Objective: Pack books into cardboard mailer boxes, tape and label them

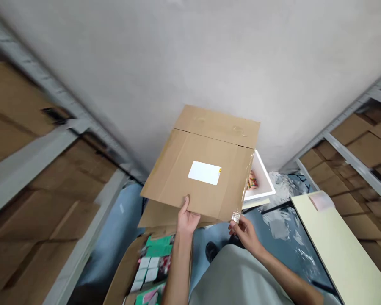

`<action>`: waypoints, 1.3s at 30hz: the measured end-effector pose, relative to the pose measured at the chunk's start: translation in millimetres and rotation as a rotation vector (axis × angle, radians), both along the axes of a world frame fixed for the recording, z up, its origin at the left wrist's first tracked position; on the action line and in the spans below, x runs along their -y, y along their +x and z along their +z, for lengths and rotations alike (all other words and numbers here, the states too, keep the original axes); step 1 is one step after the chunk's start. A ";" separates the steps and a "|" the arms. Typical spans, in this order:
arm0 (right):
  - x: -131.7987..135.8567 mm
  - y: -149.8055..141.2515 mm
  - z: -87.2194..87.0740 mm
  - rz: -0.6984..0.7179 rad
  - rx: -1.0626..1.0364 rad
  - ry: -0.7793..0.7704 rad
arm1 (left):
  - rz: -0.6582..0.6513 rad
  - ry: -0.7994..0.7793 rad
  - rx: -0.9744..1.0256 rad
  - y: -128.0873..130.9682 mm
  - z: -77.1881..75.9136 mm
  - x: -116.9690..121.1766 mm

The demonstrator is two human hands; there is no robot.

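A flattened cardboard box (165, 178) with a white label (204, 173) is held up in front of me, tilted. My left hand (188, 217) grips its lower edge, thumb on top and the other fingers hidden underneath. At the lower right corner, where clear tape (235, 216) shows, my right hand (245, 233) pinches the cardboard with curled fingers. Below my left forearm stands an open carton (123, 264) holding several green and white packages (151, 269).
A white bin (264, 180) with a colourful packet (252, 181) stands behind the cardboard. Shelves of brown boxes line both sides. At right is a pale table (339, 250) with a pinkish pad (321, 201). Plastic scraps (279, 226) litter the blue floor (260, 220).
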State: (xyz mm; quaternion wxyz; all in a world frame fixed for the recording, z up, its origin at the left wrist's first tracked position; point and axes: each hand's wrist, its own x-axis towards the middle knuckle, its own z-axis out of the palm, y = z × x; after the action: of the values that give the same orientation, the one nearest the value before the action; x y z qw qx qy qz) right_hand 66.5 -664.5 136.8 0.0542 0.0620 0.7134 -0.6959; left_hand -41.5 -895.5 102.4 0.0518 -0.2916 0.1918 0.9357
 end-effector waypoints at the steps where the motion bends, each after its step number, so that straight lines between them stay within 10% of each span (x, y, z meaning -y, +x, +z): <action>1: -10.8 6.1 -0.4 -0.039 0.012 -0.001 | -0.060 0.010 -0.021 -6.5 3.8 -14.8; 5: -78.2 25.7 3.0 -0.259 0.029 0.007 | -0.321 0.039 -0.043 -28.3 14.0 -84.7; 10: -226.5 65.1 36.5 -0.893 -0.073 0.111 | -0.610 0.010 -0.055 -36.3 32.3 -181.5; 18: -439.9 199.9 90.0 -1.428 -0.356 0.782 | -0.859 -0.189 -0.143 -3.0 66.7 -359.5; 23: -557.6 281.2 55.8 -1.465 -0.229 0.813 | -1.091 -0.279 -0.148 45.5 72.4 -486.9; 29: -659.8 361.4 -16.6 -1.572 -0.072 0.393 | -1.353 -0.481 -0.304 95.7 70.5 -596.8; 33: -683.1 405.1 -51.2 -1.568 0.046 0.299 | -1.534 -0.633 -0.509 97.2 60.0 -654.1; 39: -664.1 431.3 -67.6 -1.753 0.155 0.250 | -1.412 -0.953 -0.958 66.5 14.4 -755.3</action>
State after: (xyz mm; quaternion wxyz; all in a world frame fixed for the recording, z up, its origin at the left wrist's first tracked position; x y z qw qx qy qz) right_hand 497.9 -0.4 69.2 -0.4572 0.6383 0.4744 -0.3981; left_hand 25.0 -140.2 116.7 0.3934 0.3110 0.6812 0.5334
